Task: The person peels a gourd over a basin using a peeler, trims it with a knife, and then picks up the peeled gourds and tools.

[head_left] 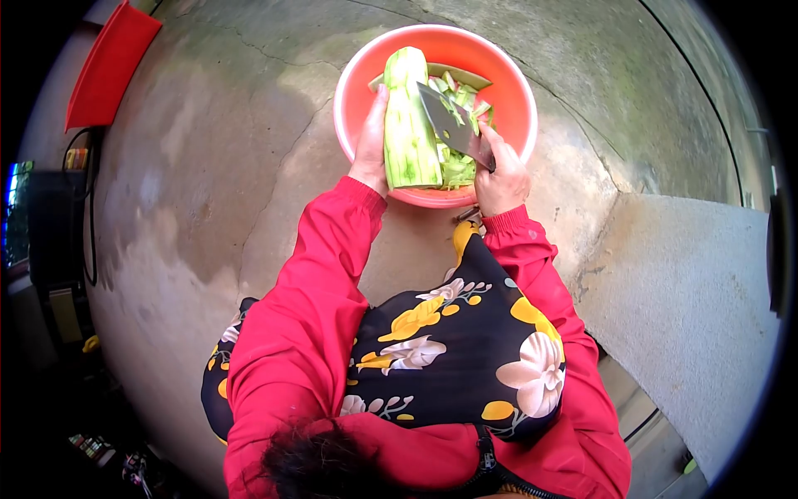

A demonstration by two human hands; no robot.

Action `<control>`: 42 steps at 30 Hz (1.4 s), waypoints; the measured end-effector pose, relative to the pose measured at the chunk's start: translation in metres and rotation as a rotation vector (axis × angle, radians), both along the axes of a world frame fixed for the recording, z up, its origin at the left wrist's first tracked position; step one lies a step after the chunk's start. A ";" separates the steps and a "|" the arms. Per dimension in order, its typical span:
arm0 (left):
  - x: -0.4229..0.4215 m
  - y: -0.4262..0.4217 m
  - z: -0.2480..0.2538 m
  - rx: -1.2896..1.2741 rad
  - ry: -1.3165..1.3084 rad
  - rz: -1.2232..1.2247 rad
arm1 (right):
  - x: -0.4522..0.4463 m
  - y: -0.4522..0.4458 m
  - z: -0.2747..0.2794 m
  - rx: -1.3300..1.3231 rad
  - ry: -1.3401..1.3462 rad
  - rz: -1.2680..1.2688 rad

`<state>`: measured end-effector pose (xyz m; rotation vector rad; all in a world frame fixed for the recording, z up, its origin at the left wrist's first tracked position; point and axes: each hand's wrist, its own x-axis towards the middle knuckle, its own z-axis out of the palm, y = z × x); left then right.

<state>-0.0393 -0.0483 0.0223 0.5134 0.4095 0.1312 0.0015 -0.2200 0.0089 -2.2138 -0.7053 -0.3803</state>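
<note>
A large pale-green peeled vegetable point(407, 125) stands lengthwise over a pink basin point(519, 91). My left hand point(371, 143) grips its left side. My right hand point(502, 173) is closed on the handle of a broad-bladed knife point(453, 125), whose blade lies against the vegetable's right side with green bits stuck on it. Green peelings point(457, 169) lie in the basin under and beside the blade. Part of a flat board point(460, 76) shows behind the vegetable and the knife.
Grey concrete floor point(208, 150) surrounds the basin. A raised concrete slab point(682, 283) is at the right, and a red plastic object point(112, 62) at the upper left. Dark flowered cloth point(432, 349) covers my lap below the basin.
</note>
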 end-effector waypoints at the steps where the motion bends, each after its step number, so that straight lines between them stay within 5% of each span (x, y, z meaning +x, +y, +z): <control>1: 0.001 0.000 0.001 0.034 -0.004 -0.008 | 0.002 -0.001 0.001 0.054 0.025 0.021; 10: 0.002 0.003 -0.005 -0.015 -0.043 -0.003 | -0.019 -0.008 0.022 0.015 -0.149 0.304; 16: 0.001 0.003 -0.007 0.150 0.055 0.052 | -0.002 -0.001 -0.007 -0.025 0.031 -0.008; 24: -0.001 0.001 0.005 0.066 0.055 0.015 | -0.014 -0.001 0.006 0.190 0.180 0.206; 29: -0.005 -0.002 -0.004 0.054 -0.012 -0.052 | -0.010 0.006 0.003 0.006 0.077 0.140; 31: -0.005 -0.003 -0.012 0.002 -0.049 -0.069 | 0.005 0.011 -0.010 0.071 0.086 -0.065; 34: -0.007 -0.004 -0.010 -0.039 -0.070 -0.088 | 0.016 0.001 -0.019 0.159 0.433 -0.144; 42: -0.002 -0.002 -0.022 -0.052 -0.086 0.016 | 0.000 -0.006 -0.011 0.263 0.444 -0.028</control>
